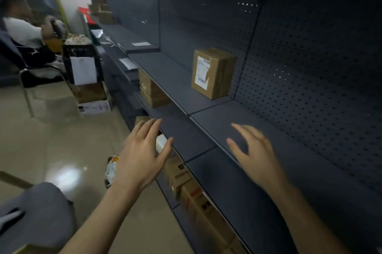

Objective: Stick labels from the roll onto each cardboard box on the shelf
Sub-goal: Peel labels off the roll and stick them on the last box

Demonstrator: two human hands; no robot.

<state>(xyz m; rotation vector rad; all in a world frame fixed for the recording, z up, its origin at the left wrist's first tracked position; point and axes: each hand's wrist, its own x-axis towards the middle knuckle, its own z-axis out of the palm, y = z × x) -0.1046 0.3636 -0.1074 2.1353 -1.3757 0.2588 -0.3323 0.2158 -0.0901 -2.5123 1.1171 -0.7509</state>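
Observation:
A cardboard box (213, 72) with a white label on its front stands upright on the dark grey shelf (206, 106). My left hand (142, 154) hovers open above the shelf's front edge, fingers spread, partly covering a white roll-like object (161, 143). My right hand (254, 152) is open too, held over the bare shelf board to the right, and holds nothing. More cardboard boxes (179, 177) sit on the lower shelf below my hands, and another box (152, 92) sits on the lower shelf further left.
A perforated back panel (310, 67) closes the shelf behind. A seated person (22, 32) on a chair is at the far left, beside a black crate (82, 61) stacked on boxes. A grey stool seat (37, 212) is near my left arm.

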